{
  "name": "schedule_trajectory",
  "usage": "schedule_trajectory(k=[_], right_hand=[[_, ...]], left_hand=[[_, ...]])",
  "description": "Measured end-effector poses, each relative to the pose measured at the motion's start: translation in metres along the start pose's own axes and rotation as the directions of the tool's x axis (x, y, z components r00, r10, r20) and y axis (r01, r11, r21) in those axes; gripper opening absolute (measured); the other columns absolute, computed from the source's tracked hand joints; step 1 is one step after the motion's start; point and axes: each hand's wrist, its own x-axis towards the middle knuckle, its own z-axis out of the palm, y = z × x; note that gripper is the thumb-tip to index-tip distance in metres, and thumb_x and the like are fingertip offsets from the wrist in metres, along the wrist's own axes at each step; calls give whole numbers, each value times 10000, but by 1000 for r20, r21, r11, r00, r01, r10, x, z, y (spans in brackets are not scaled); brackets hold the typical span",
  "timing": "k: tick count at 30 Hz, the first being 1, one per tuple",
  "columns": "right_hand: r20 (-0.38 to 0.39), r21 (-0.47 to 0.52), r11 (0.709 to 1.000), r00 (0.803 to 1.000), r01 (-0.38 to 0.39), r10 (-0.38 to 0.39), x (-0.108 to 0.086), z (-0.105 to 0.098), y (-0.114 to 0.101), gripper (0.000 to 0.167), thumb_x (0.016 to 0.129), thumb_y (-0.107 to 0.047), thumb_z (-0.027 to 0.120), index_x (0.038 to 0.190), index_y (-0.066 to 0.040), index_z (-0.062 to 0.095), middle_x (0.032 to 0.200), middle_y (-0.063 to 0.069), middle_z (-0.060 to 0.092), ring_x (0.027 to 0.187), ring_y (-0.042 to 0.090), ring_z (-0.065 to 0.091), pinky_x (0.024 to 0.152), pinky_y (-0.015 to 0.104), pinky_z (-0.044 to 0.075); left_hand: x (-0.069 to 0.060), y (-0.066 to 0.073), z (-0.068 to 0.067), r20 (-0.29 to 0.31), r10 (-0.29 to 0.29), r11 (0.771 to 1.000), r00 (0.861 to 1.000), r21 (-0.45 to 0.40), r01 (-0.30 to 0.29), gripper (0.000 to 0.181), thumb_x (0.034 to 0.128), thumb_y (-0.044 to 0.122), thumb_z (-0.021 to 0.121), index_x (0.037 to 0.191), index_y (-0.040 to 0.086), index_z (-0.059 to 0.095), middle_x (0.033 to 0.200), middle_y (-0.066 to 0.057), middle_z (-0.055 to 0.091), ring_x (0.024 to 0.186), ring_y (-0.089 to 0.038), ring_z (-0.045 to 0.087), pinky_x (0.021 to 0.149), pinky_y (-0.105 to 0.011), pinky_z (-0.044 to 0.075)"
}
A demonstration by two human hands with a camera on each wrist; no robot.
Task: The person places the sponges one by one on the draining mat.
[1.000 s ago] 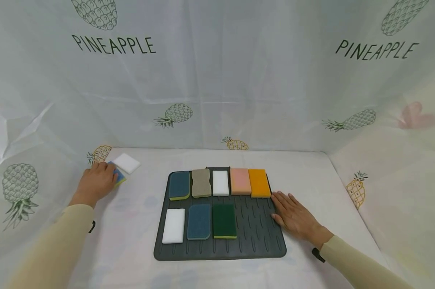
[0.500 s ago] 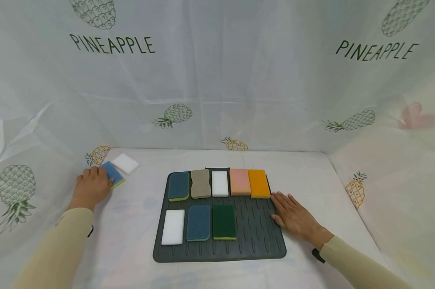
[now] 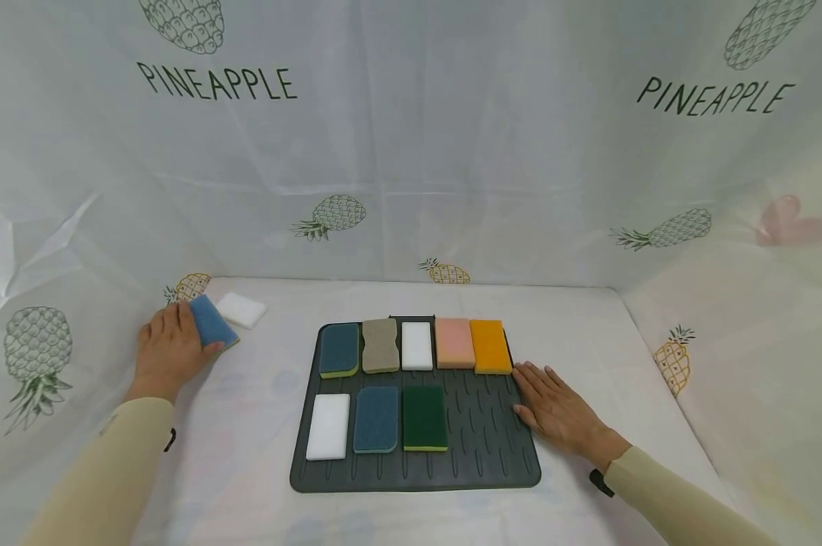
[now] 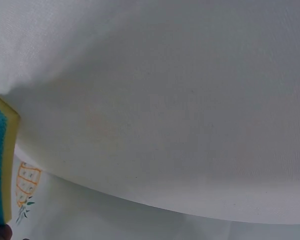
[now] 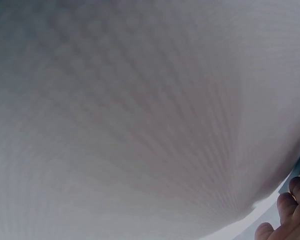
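In the head view, my left hand [image 3: 168,349] grips a blue and yellow sponge [image 3: 211,322] at the table's far left, thumb on the near side and fingers along its left side. That sponge's blue face and yellow layer [image 4: 9,165] show at the left edge of the left wrist view, with a fingertip below. Just right of it lies a white sponge [image 3: 243,310]. My right hand [image 3: 561,406] lies flat with fingers extended, its fingertips touching the right edge of the dark grey ridged mat [image 3: 486,425]. Only part of its fingers [image 5: 287,205] appears in the right wrist view.
Along the mat's back row lie dark blue [image 3: 339,349], grey-beige [image 3: 380,345], white [image 3: 417,346], pink [image 3: 455,343] and orange sponges [image 3: 490,346]. In front are white [image 3: 328,426], blue [image 3: 376,419] and green sponges [image 3: 425,417]. A pineapple-print sheet [image 3: 493,167] rises behind.
My left hand shifted off the top of the blue sponge to its left side and now holds it, slightly turned. The right hand stayed in place on the mat's edge.
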Motion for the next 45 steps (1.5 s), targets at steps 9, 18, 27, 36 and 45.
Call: schedule_trajectory(k=[9,18,27,36,45], right_hand=[[7,-1,1000,1000,-5,5,-1,2,-2,714,1094,-442,526,1618,19,374,1691,173,372,1574,354,351,1290,559,254],[15,-10,1000,1000,2,-1,-2,1,-6,708,1098,-437,521,1617,22,373,1688,177,374,1572,353,355,1293,552,253],[1,-20,1000,1000,8,-8,-3,0,-3,706,1093,-433,531,1611,23,385,1681,186,384,1564,360,367,1285,559,266],[-23,-10,1000,1000,19,-19,-1,-4,-3,684,1100,-397,525,1604,43,384,1668,209,395,1555,382,378,1282,565,276],[-24,2,1000,1000,6,-6,-2,-2,-3,682,1095,-398,537,1596,43,401,1664,206,405,1550,381,386,1280,566,284]], left_hand=[[-4,3,-4,-24,6,1000,1000,11,-6,1248,825,471,873,1525,-280,162,1476,-535,300,1332,-677,315,1087,-778,323],[-8,3,-9,-49,37,999,998,12,-37,1269,736,404,926,1489,-308,192,1428,-539,334,1299,-671,330,1094,-759,332],[6,48,-27,-253,228,974,940,50,-222,1259,643,439,957,1436,-293,309,1325,-497,435,1217,-636,437,1049,-724,406],[3,140,-48,-335,378,919,863,25,-393,1199,612,488,949,1411,-225,410,1280,-415,524,1172,-544,530,1004,-655,491],[-18,248,-59,-109,503,857,858,-72,-511,1192,731,603,877,1515,-152,390,1457,-323,507,1363,-464,499,1152,-564,456]])
